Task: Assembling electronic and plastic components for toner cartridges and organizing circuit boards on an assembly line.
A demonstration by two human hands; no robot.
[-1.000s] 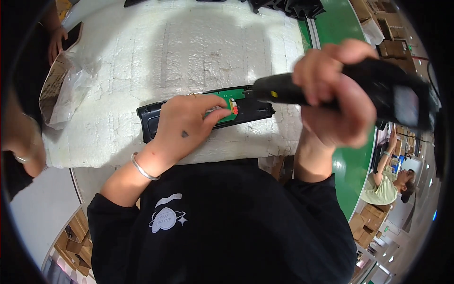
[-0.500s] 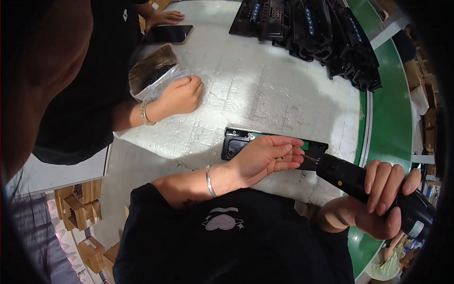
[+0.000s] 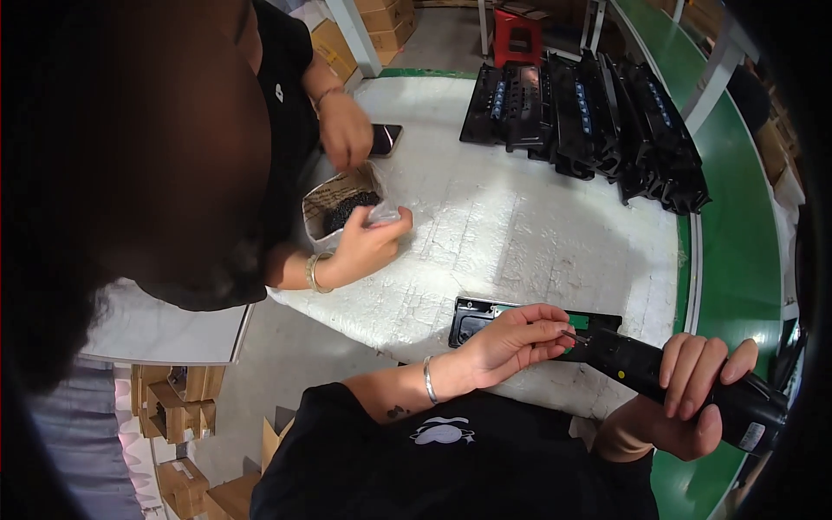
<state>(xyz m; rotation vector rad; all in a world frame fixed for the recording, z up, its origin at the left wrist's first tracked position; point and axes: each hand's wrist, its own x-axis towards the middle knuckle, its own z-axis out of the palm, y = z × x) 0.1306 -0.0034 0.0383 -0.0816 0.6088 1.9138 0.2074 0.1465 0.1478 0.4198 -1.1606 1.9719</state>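
My right hand (image 3: 698, 394) is wrapped round a black electric screwdriver (image 3: 646, 368), whose thin bit points left. At the bit's tip, the fingers of my left hand (image 3: 520, 347) are pinched together; whatever they hold is too small to make out. Beneath my left hand lies a long black plastic housing (image 3: 459, 332) with a green circuit board (image 3: 579, 321) in it, partly hidden by the hand and the tool.
On the left, a co-worker's hands (image 3: 368, 251) are at an open box (image 3: 316, 208) of small black parts lined with clear plastic. A phone (image 3: 387, 139) lies behind it. Several black housings (image 3: 589, 121) are stacked at the far right, beside a green surface (image 3: 737, 217).
The view has shifted, so the table appears lower and farther right. My left fingertips have come to the bit's tip. The co-worker's far hand has moved from beside the phone to above the box.
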